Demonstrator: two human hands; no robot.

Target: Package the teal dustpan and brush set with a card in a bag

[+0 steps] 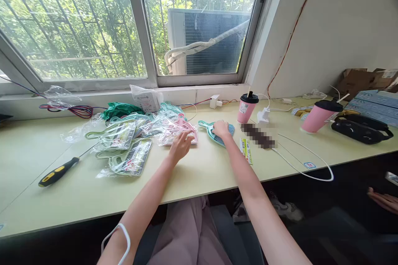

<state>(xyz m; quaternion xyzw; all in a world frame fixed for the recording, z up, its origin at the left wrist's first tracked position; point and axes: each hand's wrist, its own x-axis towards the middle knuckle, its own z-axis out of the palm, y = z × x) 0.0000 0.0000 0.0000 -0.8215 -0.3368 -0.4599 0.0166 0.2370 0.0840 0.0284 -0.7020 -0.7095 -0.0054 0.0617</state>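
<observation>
My right hand (221,128) lies palm down on a teal comb-like plastic tool (207,126) on the pale green table (199,174), fingers curled over it. My left hand (180,145) reaches toward a pink plastic-wrapped tool (183,124) at the edge of a heap of bagged green and teal tools (127,145); its fingers are apart and touch the wrapping without gripping it.
A yellow-and-black screwdriver (59,170) lies at the left. Two pink cups (247,107) (320,115), a white charger with cable (298,161), a black case (360,129) and boxes stand at the right. Another person's hand (384,199) shows at the far right.
</observation>
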